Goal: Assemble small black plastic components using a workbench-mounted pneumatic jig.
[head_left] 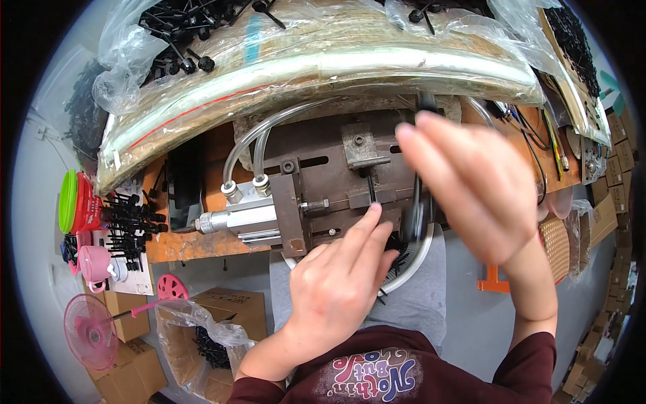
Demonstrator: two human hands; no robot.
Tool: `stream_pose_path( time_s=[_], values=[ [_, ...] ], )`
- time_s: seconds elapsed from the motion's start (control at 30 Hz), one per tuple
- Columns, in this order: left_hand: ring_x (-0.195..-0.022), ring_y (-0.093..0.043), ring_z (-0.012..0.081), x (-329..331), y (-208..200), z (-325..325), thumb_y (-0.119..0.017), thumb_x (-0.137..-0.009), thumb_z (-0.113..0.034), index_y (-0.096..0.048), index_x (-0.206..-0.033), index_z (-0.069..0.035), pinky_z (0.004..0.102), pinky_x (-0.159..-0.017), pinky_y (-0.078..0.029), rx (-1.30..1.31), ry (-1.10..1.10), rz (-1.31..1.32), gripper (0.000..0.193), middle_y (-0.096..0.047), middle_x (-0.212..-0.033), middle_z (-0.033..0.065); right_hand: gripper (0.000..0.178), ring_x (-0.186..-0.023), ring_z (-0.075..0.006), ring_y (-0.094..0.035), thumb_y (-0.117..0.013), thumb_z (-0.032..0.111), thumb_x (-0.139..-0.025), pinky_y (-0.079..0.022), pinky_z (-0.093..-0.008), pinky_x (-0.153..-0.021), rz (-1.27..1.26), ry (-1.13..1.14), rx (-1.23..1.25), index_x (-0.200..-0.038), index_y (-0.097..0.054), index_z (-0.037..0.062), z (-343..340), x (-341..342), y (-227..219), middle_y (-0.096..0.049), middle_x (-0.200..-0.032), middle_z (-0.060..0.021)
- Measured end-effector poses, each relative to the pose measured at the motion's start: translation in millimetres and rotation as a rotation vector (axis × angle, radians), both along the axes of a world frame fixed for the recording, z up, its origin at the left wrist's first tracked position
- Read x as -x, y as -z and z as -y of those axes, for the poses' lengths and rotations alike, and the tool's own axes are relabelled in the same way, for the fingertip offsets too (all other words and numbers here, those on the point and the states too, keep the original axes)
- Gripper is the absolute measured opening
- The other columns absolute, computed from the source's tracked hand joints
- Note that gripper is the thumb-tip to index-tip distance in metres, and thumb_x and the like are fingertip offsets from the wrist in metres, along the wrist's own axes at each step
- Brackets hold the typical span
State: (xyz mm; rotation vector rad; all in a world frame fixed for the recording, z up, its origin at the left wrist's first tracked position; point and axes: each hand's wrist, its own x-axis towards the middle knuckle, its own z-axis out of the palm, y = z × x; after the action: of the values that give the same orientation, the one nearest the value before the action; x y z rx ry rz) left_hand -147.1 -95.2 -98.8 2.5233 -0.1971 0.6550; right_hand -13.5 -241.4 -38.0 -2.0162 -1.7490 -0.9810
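My left hand point(336, 286) reaches up to the metal fixture in the middle of the bench. Its fingers are closed together, with the tips at the near end of a thin black rod point(371, 185). That rod runs under a small steel bracket point(360, 145) bolted to the dark base plate. To the right, my right hand point(478, 182) is raised over the fixture and smeared by motion. Its fingers point left; whether anything lies in them is not visible. Beside it stands a blurred black upright part point(414, 215). Several black pieces point(400, 259) show below my left fingers.
A silver air cylinder point(252, 221) with clear hoses sits at the fixture's left. Behind runs a plastic-wrapped ledge point(323, 64) piled with black knobbed rods point(182, 40). More black parts point(131, 225) lie at left, above a pink fan point(91, 330) and a lined carton point(202, 320).
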Motion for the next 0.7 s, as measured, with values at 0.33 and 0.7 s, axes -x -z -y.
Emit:
stream_pose_path(
  time_s=[0.33, 0.7],
  values=[
    [-0.074, -0.068, 0.0197, 30, -28, 0, -0.085, -0.063, 0.0, -0.071, -0.101, 0.001, 0.0281, -0.065, -0.055, 0.496, 0.149, -0.058, 0.041, -0.069, -0.091, 0.0119, 0.025, -0.078, -0.0173, -0.066, -0.063, 0.006, -0.077, -0.054, -0.0322, -0.08, 0.009, 0.159, -0.036, -0.098, -0.073, -0.0032, 15, 53, 41, -0.067, -0.097, -0.0134],
    [-0.084, -0.066, 0.0268, 12, 2, 3, -0.078, -0.063, 0.001, -0.07, -0.095, 0.001, 0.0336, -0.073, -0.054, 0.038, 0.057, 0.036, 0.034, -0.067, -0.115, 0.0151, 0.033, -0.081, -0.0233, -0.066, -0.081, -0.001, -0.071, -0.055, -0.035, -0.069, -0.383, 0.244, -0.329, -0.102, -0.069, -0.0001, 37, 62, 51, -0.067, -0.096, -0.0098]
  ],
)
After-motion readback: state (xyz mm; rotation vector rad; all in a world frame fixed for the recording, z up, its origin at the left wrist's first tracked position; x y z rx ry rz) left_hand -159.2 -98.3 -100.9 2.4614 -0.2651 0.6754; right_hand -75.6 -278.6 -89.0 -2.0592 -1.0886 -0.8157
